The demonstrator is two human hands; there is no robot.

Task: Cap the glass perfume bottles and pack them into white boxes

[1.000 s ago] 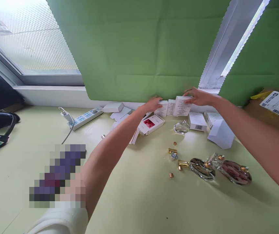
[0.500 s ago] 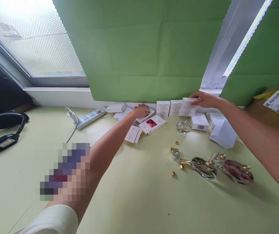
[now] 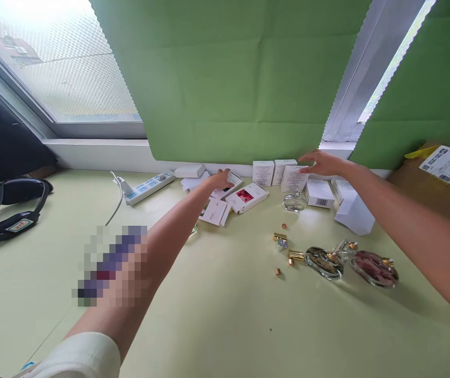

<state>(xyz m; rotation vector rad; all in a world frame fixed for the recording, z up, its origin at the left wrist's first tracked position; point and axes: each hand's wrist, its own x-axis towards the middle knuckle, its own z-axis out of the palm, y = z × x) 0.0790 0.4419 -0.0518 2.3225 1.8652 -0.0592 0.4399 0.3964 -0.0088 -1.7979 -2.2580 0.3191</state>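
My left hand [image 3: 220, 180] rests on or just over a white box [image 3: 232, 181] near the wall, fingers apart. Beside it lie a white box with a red picture [image 3: 246, 197] and an opened white carton [image 3: 214, 211]. At the right, my right hand [image 3: 321, 162] has thumb and fingers spread, nothing held between them. Just below its fingertips a white box [image 3: 293, 179] leans at a tilt. Two more white boxes stand upright to its left, one of them a printed box [image 3: 263, 173]. A clear glass bottle [image 3: 294, 201] lies in front.
Perfume bottles, one dark [image 3: 324, 262] and one pink [image 3: 376, 269], lie front right near gold caps [image 3: 280, 237]. A white box with a barcode [image 3: 320, 193] and folded white paper [image 3: 354, 212] are under my right arm. A power strip [image 3: 149, 189] and black headset [image 3: 10, 210] are left.
My right hand has let go of the white box and opened. That box now sits lower and tilted. My left hand has shifted slightly left, showing more of the box under it.
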